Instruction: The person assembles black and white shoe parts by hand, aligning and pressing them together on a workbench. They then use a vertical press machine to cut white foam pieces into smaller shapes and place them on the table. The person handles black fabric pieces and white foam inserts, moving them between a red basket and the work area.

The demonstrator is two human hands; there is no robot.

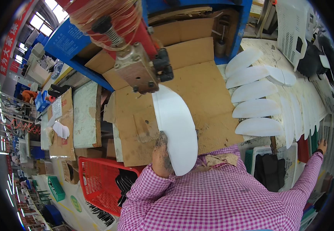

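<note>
A long white half-moon sheet (178,131) lies over the cardboard-covered work surface, its far tip under the metal head of a machine (138,69). My left hand (162,157), with dark smudges on it, is closed on the sheet's left edge near its close end. Far off to the right, my right hand (321,146) is stretched out beside a light grey basket (331,133) and the near ends of a row of white pieces (288,121). It is small there, and whether its fingers hold anything cannot be made out.
More white half-moon pieces (255,108) lie fanned on the right table. A red basket (97,184) with black parts stands low left; a white basket (290,163) with dark pieces stands low right. The machine's blue frame (238,36) borders the cardboard.
</note>
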